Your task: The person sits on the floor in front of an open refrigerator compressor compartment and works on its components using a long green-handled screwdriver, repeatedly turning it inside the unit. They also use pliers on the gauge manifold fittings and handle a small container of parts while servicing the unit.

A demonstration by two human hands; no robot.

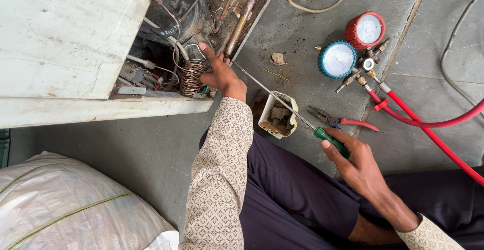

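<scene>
Reaching into the open side of a white appliance casing [60, 38], the left hand [222, 76] rests its fingers against a coil of thin copper tubing [192, 77], touching it rather than closing around it; the hand looks loosely open, with the thumb lying near the copper pipes [241, 23] that run up and away inside the unit. Beside the coil sit a black compressor body [176, 3] and a tangle of wires. The right hand [355, 161] is closed around the green handle of a long screwdriver [282, 101], whose thin metal shaft slants up across the grey floor toward the left hand, its tip ending just beside the left thumb at the edge of the casing. Under the shaft lies a small cream plastic box [278, 115] with parts inside, and just beyond it a pair of red-handled pliers [343, 121]. Further off stands a manifold gauge set [353, 48] with one blue and one red dial, from which red hoses [428, 129] trail across the floor. A stuffed white sack [70, 204] sits at the lower left, near the patterned sleeve.
</scene>
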